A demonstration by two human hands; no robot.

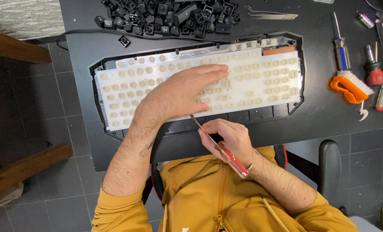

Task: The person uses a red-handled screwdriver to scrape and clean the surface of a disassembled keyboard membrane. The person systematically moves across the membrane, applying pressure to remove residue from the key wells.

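Note:
A black keyboard frame (251, 116) lies on the dark desk with its keycaps off, showing a white rubber dome sheet (260, 77). My left hand (187, 88) rests flat on the middle of that sheet, fingers together and pointing right. My right hand (228, 137) grips a screwdriver (232, 160) with a red and clear handle. Its metal tip points up and left to the keyboard's near edge, just under my left palm.
A pile of loose black keycaps (170, 17) lies at the desk's far side, with one stray cap (123, 41) beside it. Tweezers (270, 14), a blue-handled screwdriver (340, 47), an orange brush (350, 86) and more screwdrivers (375, 71) lie at right. A chair armrest (329, 165) is nearby.

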